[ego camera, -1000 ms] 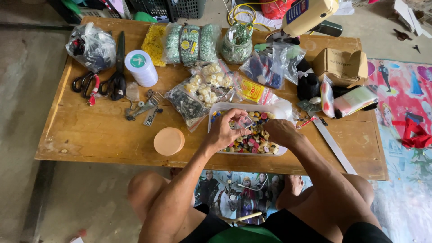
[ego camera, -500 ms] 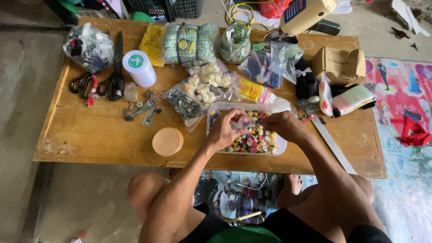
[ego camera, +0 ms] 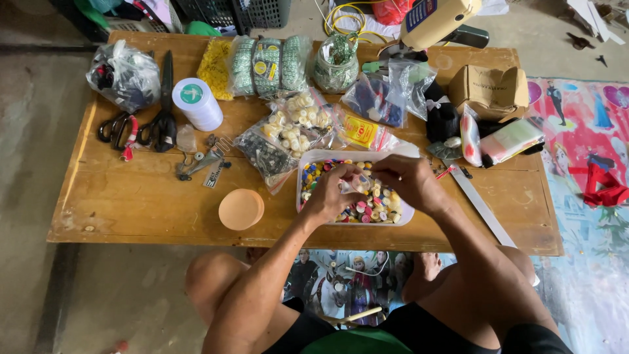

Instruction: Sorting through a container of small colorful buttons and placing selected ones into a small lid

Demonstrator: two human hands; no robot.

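A white rectangular tray (ego camera: 306, 159) full of mixed coloured buttons (ego camera: 377, 206) lies near the front edge of a low wooden table (ego camera: 144, 196). Both hands hover over the tray, fingertips meeting. My left hand (ego camera: 334, 193) and my right hand (ego camera: 406, 180) pinch a small clear plastic bag (ego camera: 359, 183) between them, just above the buttons. What is inside the bag is too small to tell.
A round peach lid (ego camera: 241, 208) lies left of the tray. Bags of buttons (ego camera: 288, 131), a white tape roll (ego camera: 196, 103), black scissors (ego camera: 162, 108), keys (ego camera: 200, 164), a metal ruler (ego camera: 481, 206), a cardboard box (ego camera: 491, 88) and more bags crowd the back of the table.
The hands stay over the tray, with their fingers working the small bag. The view has shifted slightly; nothing else on the table moved.
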